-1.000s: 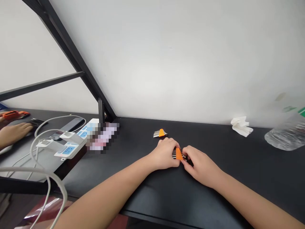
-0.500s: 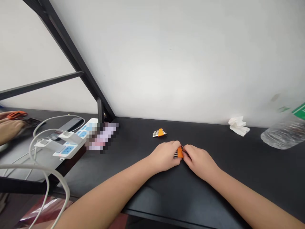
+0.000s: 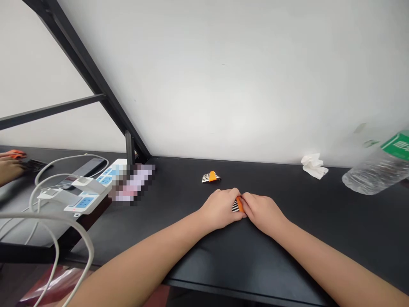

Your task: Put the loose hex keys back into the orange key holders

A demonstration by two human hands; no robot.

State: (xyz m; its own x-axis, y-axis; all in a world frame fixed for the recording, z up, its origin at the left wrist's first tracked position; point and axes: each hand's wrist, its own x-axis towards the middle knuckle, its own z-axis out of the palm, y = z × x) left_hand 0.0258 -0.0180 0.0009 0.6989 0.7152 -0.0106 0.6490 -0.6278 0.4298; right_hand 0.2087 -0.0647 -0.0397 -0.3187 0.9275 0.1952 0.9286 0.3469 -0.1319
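My left hand (image 3: 221, 209) is closed around a hex key set (image 3: 240, 204), its fingers and thumb on either side. The set has an orange holder and a row of parallel metal keys. At the set's right end my right hand (image 3: 262, 213) has its fingers pinched together, touching the holder's edge; its fingertips are partly hidden. A second hex key set (image 3: 211, 177), also with an orange holder, lies on the black table (image 3: 191, 247) a little behind my left hand.
A crumpled tissue (image 3: 314, 166) and a tilted clear bottle (image 3: 377, 170) with a green label are at the right by the wall. To the left are a power strip (image 3: 110, 175) with chargers and white cables, a phone (image 3: 84, 170), a black frame (image 3: 130, 147) and another person's hand (image 3: 11, 168).
The view has shifted slightly to the right. My right hand has moved closer against the orange holder, covering its dark right end. The second set stays on the table.
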